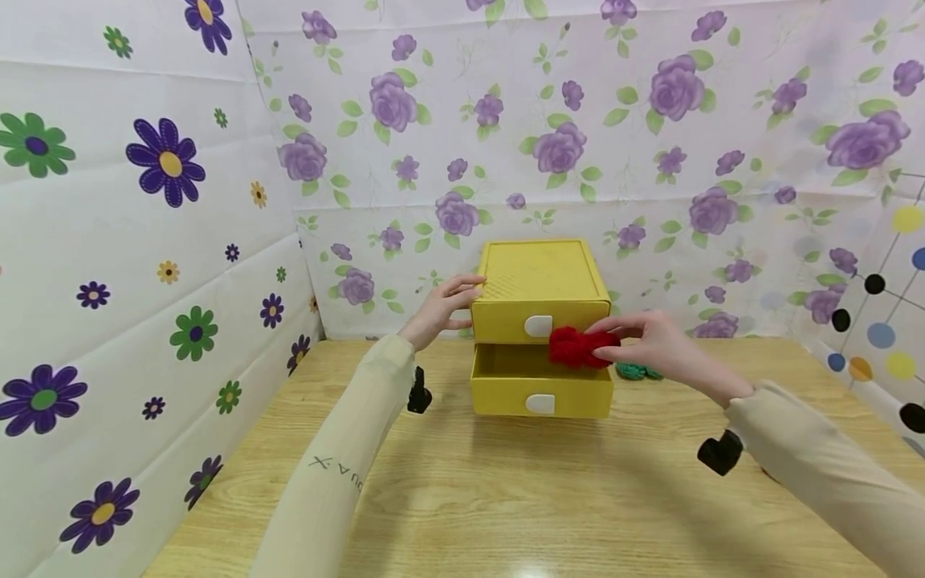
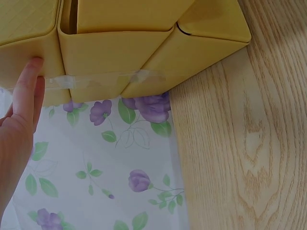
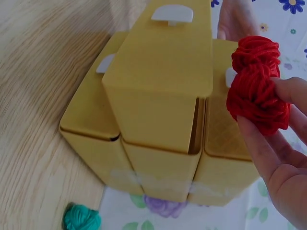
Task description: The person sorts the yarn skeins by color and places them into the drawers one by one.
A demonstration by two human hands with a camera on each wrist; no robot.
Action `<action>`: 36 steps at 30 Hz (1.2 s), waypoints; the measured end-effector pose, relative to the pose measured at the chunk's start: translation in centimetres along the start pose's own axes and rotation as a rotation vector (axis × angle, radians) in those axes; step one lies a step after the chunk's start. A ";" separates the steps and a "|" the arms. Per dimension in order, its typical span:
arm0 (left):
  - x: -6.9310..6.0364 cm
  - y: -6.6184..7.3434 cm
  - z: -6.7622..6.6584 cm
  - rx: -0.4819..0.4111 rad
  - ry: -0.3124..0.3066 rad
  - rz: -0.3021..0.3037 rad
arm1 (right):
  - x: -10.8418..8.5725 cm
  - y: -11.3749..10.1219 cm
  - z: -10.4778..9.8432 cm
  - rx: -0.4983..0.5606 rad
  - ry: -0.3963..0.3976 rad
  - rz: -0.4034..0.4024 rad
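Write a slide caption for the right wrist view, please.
A right hand holds red yarn near yellow drawers, the middle one pulled out; green yarn lies behind.

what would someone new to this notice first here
Probably the bright red yarn bundle, pinched in the person's right grip near the front of the yellow drawer unit. That unit stands out next, on the wooden table with its middle drawer pulled out, against a purple-flowered backdrop. A teal yarn bundle adds a smaller spot of colour on the table beside the unit.
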State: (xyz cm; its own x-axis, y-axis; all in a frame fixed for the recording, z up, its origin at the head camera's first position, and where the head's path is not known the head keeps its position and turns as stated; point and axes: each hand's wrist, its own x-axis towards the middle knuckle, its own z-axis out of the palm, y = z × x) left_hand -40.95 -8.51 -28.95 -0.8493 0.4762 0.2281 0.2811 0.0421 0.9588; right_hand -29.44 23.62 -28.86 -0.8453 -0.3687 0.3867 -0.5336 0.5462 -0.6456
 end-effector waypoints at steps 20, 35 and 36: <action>0.0 0.1 0.0 -0.012 -0.010 0.005 | 3.8 -3.3 4.6 0.019 0.007 -0.054; 0.1 0.0 0.0 -0.014 0.002 -0.004 | 4.9 -4.1 6.4 -0.019 0.032 -0.025; 0.1 -0.1 0.0 -0.014 0.003 -0.004 | 4.9 -4.2 6.4 -0.022 0.030 -0.020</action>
State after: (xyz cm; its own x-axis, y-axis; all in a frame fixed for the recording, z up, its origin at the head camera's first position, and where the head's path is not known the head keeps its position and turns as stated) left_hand -41.05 -8.45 -29.00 -0.8519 0.4730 0.2250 0.2718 0.0321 0.9618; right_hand -31.18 14.72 -28.51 -0.8349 -0.3569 0.4189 -0.5502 0.5554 -0.6235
